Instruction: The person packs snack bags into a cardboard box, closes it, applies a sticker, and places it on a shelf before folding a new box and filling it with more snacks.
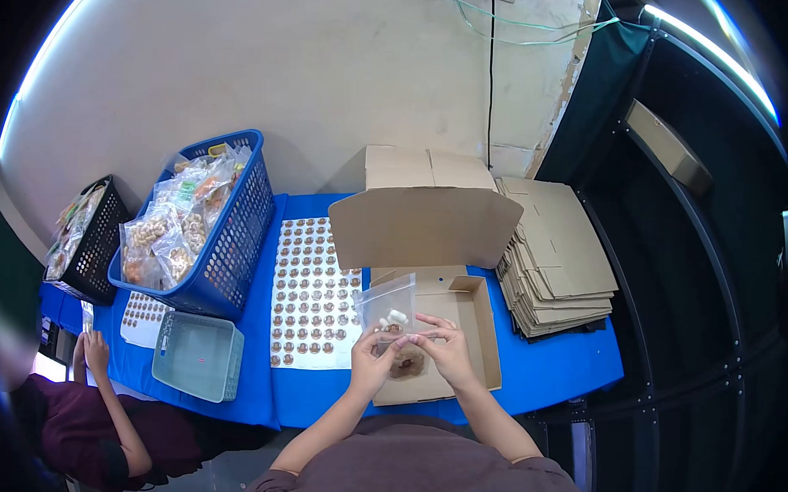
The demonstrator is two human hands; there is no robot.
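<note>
Both my hands hold a small clear plastic bag (399,290) with several white pieces inside, above an open cardboard box (488,336). My left hand (371,364) pinches the bag's lower left, and my right hand (447,352) grips its lower right. The fingertips of both hands come together at the bag's bottom edge. Below them, a brownish, roughly round item (407,364) shows in the box; I cannot make out what it is. The box's lid (425,225) stands raised at the back.
Left of the box lies a sheet of round stickers (316,295). Farther left are a blue basket (255,211) of filled bags, a translucent tray (195,360) and a black basket (108,236). Flattened cardboard boxes (559,243) are stacked at right. Another person's hands (93,353) are at far left.
</note>
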